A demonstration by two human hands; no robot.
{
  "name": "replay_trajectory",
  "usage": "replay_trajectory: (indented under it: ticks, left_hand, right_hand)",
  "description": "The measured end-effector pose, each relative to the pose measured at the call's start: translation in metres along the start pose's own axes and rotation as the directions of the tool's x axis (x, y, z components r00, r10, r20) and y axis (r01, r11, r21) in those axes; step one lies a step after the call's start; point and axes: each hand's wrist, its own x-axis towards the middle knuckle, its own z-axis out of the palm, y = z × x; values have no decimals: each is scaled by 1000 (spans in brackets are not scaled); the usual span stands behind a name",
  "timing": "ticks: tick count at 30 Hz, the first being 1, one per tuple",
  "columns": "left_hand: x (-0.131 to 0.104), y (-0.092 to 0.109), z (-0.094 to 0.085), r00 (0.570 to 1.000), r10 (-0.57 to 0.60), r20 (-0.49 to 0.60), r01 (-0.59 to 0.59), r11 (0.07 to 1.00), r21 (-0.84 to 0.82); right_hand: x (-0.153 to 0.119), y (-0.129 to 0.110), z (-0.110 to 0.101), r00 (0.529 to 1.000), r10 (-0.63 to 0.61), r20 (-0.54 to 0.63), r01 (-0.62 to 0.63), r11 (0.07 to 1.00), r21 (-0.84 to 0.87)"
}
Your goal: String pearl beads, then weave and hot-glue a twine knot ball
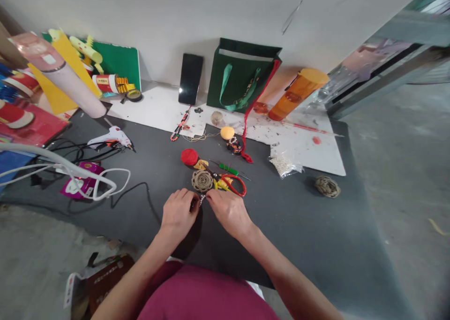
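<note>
Between my hands runs a short string of small pale beads (202,199), partly covered by my fingers. My left hand (180,212) is closed in a pinch at its left end. At the other end my right hand (230,213) pinches it too. Just beyond my fingertips lies a coiled rope rosette (202,181). Red-handled scissors (236,185) rest beside my right hand, over something yellow. Behind them are a green-handled tool (228,169) with a thin metal shaft and a red ball of yarn (189,156).
A hot glue gun (111,138), cables and a purple box (82,181) lie left. At the back stand a phone (191,79), a dark green gift bag (239,76) and an orange cylinder (297,95). A bead packet (285,165) and another rosette (327,186) lie right.
</note>
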Motion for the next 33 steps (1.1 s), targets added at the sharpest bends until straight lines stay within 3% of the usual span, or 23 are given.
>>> replay_trajectory:
  ticks: [4,8,16,20,28,33]
  left_hand:
    - [0,-2,-7,998,17,53,-14,998,-55]
    - [1,0,-5,998,19,58,-19,1000,-2]
    - [-2,-6,-4,996,34,79,-31,999,-44]
    - [-3,-10,-6,995,65,73,-56,992,-113]
    - [2,-6,3,977,181,-112,-207,933,-295]
    - [3,-2,-1,985,157,-68,-171,875,-453]
  right_hand:
    - [1,3,0,999,-37,-9,37,998,55]
    - [5,4,-4,996,-82,21,81,996,43]
    - [23,6,-19,963,-81,258,84,997,1]
    - [28,6,-25,946,-98,310,112,993,-29]
    - [21,12,-34,960,-241,144,230,969,86]
    - [18,12,-35,967,-241,77,225,959,169]
